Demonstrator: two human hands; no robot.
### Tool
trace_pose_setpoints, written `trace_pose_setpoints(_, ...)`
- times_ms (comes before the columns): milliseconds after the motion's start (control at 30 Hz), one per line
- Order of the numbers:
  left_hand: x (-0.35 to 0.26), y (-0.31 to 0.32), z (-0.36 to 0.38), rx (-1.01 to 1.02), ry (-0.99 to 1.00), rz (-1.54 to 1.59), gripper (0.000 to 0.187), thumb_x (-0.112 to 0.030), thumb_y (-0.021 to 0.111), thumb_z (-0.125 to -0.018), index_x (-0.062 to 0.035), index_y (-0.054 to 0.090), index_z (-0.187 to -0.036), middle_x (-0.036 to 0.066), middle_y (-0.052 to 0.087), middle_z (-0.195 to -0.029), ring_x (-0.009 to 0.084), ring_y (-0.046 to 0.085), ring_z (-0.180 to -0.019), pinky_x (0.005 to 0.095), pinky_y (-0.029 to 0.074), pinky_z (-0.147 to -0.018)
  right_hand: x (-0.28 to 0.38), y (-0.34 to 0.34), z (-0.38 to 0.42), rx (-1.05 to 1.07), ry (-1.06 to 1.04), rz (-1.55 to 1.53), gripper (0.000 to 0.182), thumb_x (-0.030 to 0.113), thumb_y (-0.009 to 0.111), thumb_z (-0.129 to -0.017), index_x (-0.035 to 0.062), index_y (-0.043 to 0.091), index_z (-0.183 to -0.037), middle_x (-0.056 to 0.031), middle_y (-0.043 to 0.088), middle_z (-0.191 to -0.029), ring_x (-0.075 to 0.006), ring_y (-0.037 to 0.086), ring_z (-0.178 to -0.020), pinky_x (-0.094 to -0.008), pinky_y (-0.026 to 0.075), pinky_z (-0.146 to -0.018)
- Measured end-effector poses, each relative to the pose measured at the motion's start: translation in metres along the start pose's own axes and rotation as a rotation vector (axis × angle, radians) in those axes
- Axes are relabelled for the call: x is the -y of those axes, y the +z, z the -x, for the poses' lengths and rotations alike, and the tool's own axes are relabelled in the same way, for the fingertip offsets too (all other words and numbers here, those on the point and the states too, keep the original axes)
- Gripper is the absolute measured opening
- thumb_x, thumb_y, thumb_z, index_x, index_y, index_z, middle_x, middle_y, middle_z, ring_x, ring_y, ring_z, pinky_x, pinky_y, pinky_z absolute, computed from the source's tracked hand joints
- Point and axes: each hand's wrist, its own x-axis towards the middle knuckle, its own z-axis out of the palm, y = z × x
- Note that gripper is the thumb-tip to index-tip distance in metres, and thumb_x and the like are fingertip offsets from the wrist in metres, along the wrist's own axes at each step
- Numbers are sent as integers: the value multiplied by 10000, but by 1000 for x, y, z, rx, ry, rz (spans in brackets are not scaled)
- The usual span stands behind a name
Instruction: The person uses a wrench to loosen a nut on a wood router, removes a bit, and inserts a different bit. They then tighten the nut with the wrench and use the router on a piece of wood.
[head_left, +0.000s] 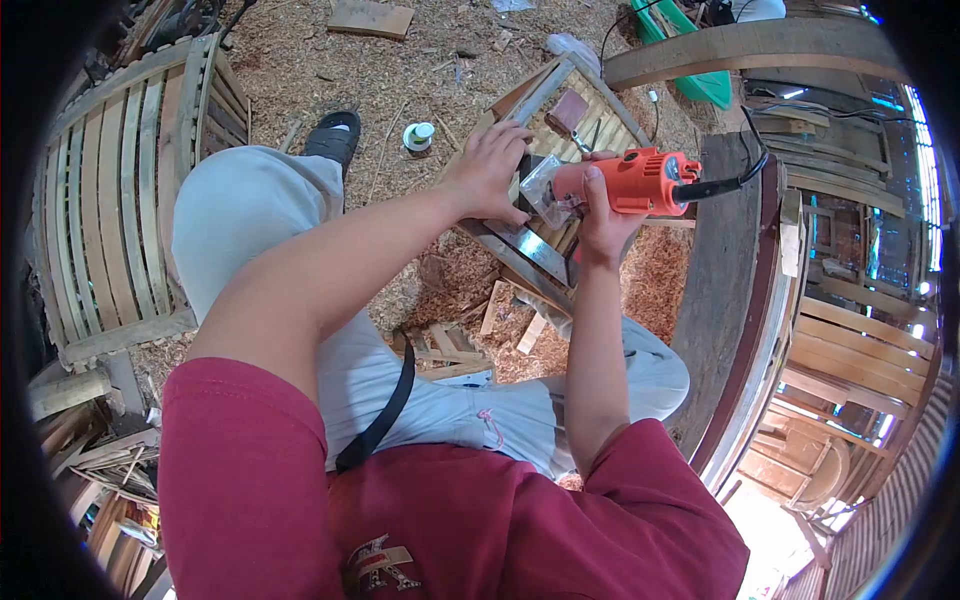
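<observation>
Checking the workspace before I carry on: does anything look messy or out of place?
Sawdust and offcuts litter the floor under the slatted frame. The right hand holds the orange router; its cord trails off across a plank.

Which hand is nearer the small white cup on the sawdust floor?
Left. The left hand rests on the wooden frame, just right of the white cup. The right hand holds the orange router farther right.

glossy orange plastic router (625,182), rough wooden frame (560,110), loose sawdust (400,70)
</observation>
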Motion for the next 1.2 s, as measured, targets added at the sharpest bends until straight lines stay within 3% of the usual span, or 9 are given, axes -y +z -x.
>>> trace_pose_setpoints(1200, -2, -2, -1, 11, -9, 7, 930, -372, 948, -517, -68, 541, -1295, 122, 463, -1550, 366, 313, -1538, 547, 277, -1230, -7, 1, -8, 21, -26, -2, 542, 21, 813, -861, 12, 492, -1298, -120, 691, -1099, -196, 680, -1000, -349, 555, -930)
